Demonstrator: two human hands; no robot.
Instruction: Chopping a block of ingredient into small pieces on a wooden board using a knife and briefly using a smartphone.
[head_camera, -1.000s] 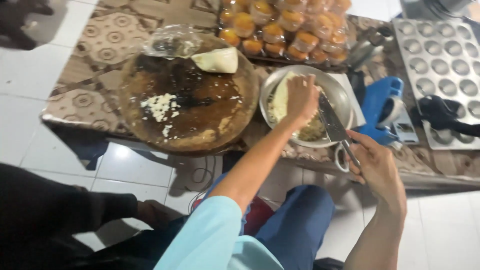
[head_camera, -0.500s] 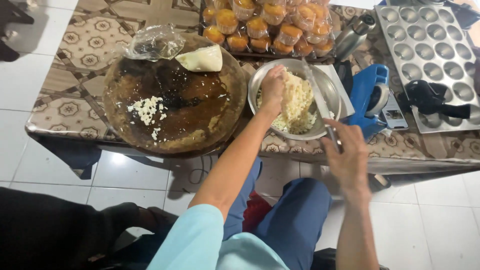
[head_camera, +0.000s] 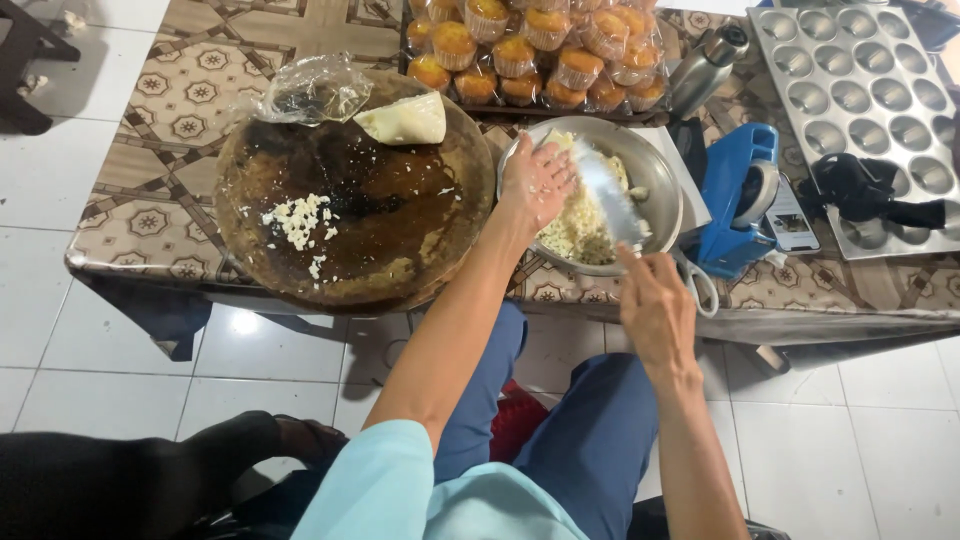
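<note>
My left hand (head_camera: 535, 183) rests palm down on the chopped pale shreds inside a metal bowl (head_camera: 655, 170) at the table's front edge. My right hand (head_camera: 655, 305) grips a knife (head_camera: 610, 200) whose broad blade lies over the shreds in the bowl. Left of the bowl sits a round dark wooden board (head_camera: 400, 230) with a small heap of chopped white bits (head_camera: 297, 220) and a pale wedge (head_camera: 403, 121) at its far edge.
A crumpled clear plastic bag (head_camera: 310, 90) lies at the board's far left. Wrapped orange muffins (head_camera: 530, 45) fill a tray behind the bowl. A metal flask (head_camera: 705, 65), a blue tape dispenser (head_camera: 740, 190), scissors (head_camera: 700, 285) and a muffin tin (head_camera: 865, 90) stand to the right.
My right hand has brought the knife blade up into the bowl. My left hand stays on the shreds and has spread flatter over them.
</note>
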